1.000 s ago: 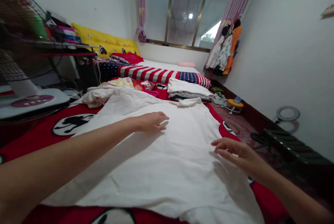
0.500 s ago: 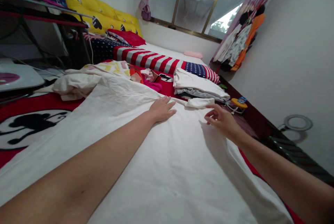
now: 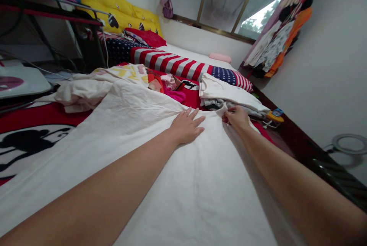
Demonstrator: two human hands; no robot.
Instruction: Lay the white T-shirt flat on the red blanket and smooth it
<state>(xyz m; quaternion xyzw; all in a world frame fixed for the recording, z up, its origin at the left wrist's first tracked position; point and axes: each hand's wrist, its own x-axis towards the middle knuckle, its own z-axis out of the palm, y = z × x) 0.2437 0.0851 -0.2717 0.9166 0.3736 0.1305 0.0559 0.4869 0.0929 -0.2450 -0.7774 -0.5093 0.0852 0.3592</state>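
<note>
A large white cloth (image 3: pixel 183 185), its exact kind unclear, lies spread out in front of me with soft wrinkles toward its far left. Flat on its far part rests my left hand (image 3: pixel 186 125), fingers spread. To the right of it, my right hand (image 3: pixel 236 118) is closed in a pinch on the cloth's far edge, raising a small fold there. Just beyond this hand stands a stack of folded clothes (image 3: pixel 229 91) with a white garment on top.
Crumpled clothes (image 3: pixel 86 89) and a pink cloth (image 3: pixel 175 95) lie beyond the cloth on a red blanket (image 3: pixel 86 114) with a monkey print. A desk (image 3: pixel 57 13) stands at the left. Farther back is a bed with a striped cover (image 3: pixel 172 64). Clothes (image 3: pixel 275 43) hang by the window.
My right hand has moved onto the far edge of the white cloth and closed on it; the flap lying there is now gathered up. My left hand stays flat. The view has shifted slightly.
</note>
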